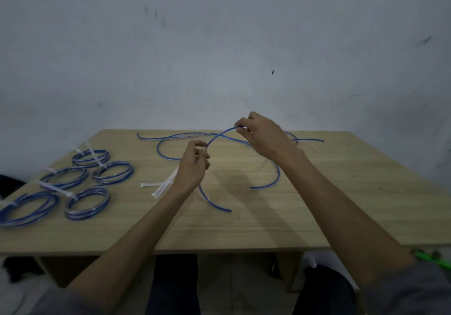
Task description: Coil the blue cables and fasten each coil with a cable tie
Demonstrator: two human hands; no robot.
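While both hands are raised over the surface (268, 229), the right hand (262, 131) pinches 1 blue cable (218, 137) at its fingertips and the left hand (194, 165) pinches the same cable lower down, so it arcs between them. More loose blue cables (278, 175) sprawl on the wood beneath. Spare white cable ties (161, 187) lie just left of the left wrist. 5 finished coils (86, 202), each tied, sit at the surface's left end.
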